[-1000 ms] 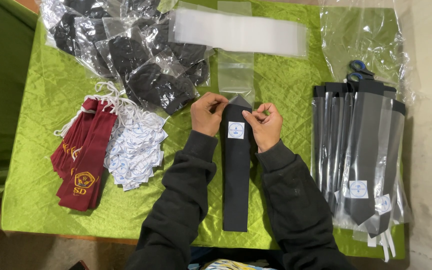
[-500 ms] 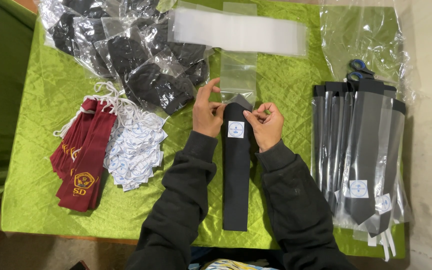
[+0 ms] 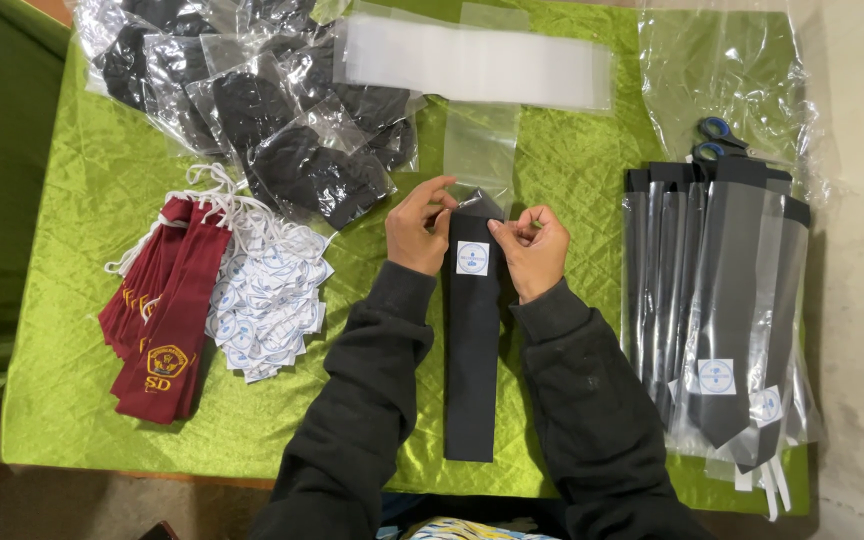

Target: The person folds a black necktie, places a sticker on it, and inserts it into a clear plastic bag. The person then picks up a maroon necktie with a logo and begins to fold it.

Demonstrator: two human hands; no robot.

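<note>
- Tie (image 3: 473, 340): plain black, small white square label with a blue mark.
- Desk (image 3: 82, 300): covered in shiny lime-green cloth.
- Maroon ties (image 3: 157, 320): dark red with a gold crest.
- Bagged ties (image 3: 722, 300): black under clear plastic.
- Scissors (image 3: 717, 135): blue handles.
- Sleeves (image 3: 372, 400): dark charcoal.

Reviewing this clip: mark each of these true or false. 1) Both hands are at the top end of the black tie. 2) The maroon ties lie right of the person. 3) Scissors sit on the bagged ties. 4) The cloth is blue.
1) True: left hand and right hand pinch the black tie at its top.
2) False: the maroon ties lie at the left.
3) True: scissors rest atop the bagged ties.
4) False: the cloth is green.
</note>
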